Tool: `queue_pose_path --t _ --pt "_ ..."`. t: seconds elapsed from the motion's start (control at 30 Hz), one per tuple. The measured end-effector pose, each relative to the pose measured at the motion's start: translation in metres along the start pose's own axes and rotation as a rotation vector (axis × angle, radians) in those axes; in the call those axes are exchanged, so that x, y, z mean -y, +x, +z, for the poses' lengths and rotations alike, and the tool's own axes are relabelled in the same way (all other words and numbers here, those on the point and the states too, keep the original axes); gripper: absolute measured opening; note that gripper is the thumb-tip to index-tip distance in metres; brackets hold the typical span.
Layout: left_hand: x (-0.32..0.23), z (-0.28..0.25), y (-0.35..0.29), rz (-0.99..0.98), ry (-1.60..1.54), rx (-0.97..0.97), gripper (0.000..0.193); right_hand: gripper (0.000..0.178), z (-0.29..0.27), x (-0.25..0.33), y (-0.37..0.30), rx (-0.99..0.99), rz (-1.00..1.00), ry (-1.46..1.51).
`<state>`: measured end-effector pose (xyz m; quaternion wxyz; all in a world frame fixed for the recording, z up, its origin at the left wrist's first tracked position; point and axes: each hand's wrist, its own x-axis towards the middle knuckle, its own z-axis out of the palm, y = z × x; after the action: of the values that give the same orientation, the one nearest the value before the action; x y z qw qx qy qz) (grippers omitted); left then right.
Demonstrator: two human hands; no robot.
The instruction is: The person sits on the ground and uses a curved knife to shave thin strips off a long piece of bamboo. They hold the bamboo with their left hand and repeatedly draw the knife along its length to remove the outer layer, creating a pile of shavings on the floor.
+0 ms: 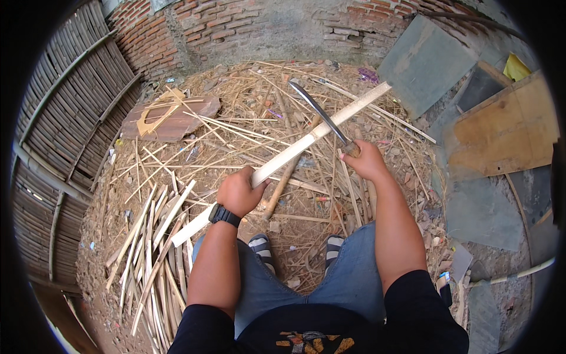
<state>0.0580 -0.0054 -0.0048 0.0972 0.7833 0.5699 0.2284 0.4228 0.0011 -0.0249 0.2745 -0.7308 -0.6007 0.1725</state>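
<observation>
My left hand (239, 192), with a dark watch at the wrist, is closed around a long, pale split bamboo strip (286, 158). The strip slants from beside my left knee up to the far right. In my right hand (367, 161) is the wooden handle of a machete (321, 112). Its dark, curved blade points to the far left and crosses over the strip, past its middle. Whether the blade touches the strip I cannot tell. Below the strip a round bamboo pole (282, 187) lies on the ground.
A pile of split bamboo strips (154, 259) lies at the left. Bamboo scraps and rubble litter the ground around a brown board (171, 120). Grey sheets (425, 65) and a tan panel (501, 127) stand at the right. A woven bamboo wall (56, 135) and a brick wall (236, 29) bound the space.
</observation>
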Motion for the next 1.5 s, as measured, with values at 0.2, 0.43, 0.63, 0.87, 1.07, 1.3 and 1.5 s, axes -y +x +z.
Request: queue_pose_path --t 0.2,0.43,0.63,0.87,1.07,1.3,1.5 --pt "-0.001 -0.003 0.000 -0.031 0.023 0.034 0.039 0.075 -0.006 0.010 -0.004 0.075 0.037 0.085" --pt "-0.001 -0.002 0.000 -0.020 0.022 0.025 0.040 0.074 -0.012 0.019 -0.006 0.142 0.051 0.069" --pt "-0.002 0.000 0.000 -0.008 0.005 0.017 0.043 0.068 0.001 0.003 -0.001 0.052 0.001 0.049" --pt "-0.002 -0.001 0.000 -0.020 0.040 0.034 0.038 0.061 -0.002 0.010 -0.005 0.074 -0.002 0.071" --pt "-0.004 0.000 0.000 -0.030 0.036 0.047 0.043 0.055 -0.001 0.011 -0.006 0.073 -0.013 0.093" --pt "-0.003 0.005 -0.001 0.007 0.044 0.052 0.045 0.059 -0.005 0.021 -0.011 0.111 -0.013 0.057" --pt "-0.002 0.008 0.000 0.010 0.045 0.064 0.046 0.063 -0.003 0.018 -0.011 0.084 -0.051 0.047"
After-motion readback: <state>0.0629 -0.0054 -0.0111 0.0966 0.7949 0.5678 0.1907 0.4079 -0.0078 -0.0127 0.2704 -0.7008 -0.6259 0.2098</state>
